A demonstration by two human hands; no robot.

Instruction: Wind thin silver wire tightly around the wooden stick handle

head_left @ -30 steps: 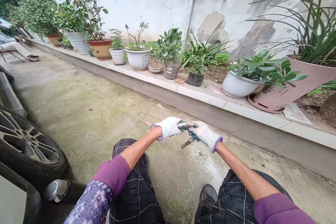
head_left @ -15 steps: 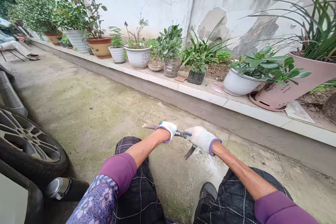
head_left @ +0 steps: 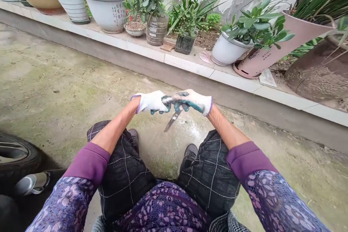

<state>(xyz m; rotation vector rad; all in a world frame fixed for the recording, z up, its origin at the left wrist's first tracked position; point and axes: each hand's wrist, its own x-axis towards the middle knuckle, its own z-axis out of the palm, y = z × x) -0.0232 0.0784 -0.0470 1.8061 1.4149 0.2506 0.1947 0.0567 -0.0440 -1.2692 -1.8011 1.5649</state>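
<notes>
Drawn closer together, left hand [head_left: 154,101] and right hand [head_left: 193,100] now curl their fingers around the silver-wrapped stick [head_left: 166,100], which bridges them, a prong [head_left: 170,122] slanting below the right fingers.

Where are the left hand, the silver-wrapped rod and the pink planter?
Left hand [head_left: 154,101]: head view, on the back of the white glove.
Silver-wrapped rod [head_left: 166,99]: head view, on its shiny wrapping.
Pink planter [head_left: 280,54]: head view, on its outer wall.
</notes>
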